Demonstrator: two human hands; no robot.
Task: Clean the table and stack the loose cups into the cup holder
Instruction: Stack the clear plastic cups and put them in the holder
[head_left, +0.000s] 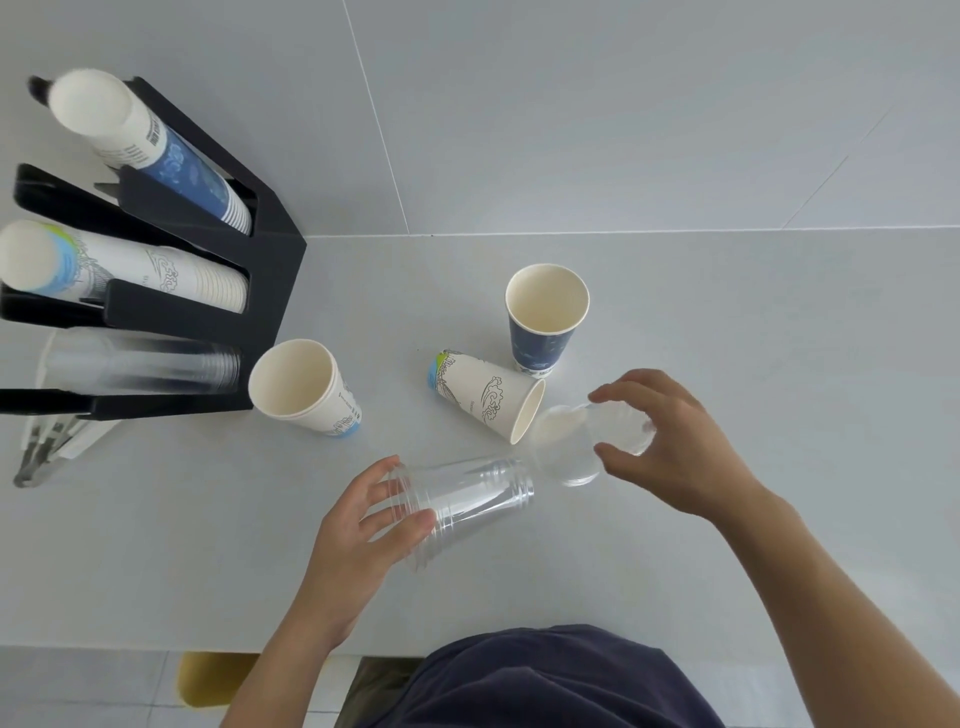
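My left hand (358, 530) grips a clear plastic cup (467, 493) lying on its side just above the table. My right hand (670, 447) holds a second clear plastic cup (576, 441), tilted, its mouth toward the first. Loose paper cups stand nearby: a white one (301, 387) upright by the holder, a white wave-print one (488, 397) on its side, a dark blue one (543, 322) upright. The black cup holder (270, 249) at the left carries a blue stack (171, 156), a white stack (130, 270) and a clear stack (145, 364).
The white table (727, 338) meets a white wall behind it. Metal tongs (41, 447) lie on a white sheet under the holder at the left edge. The table's front edge runs just before my dark shirt (545, 680).
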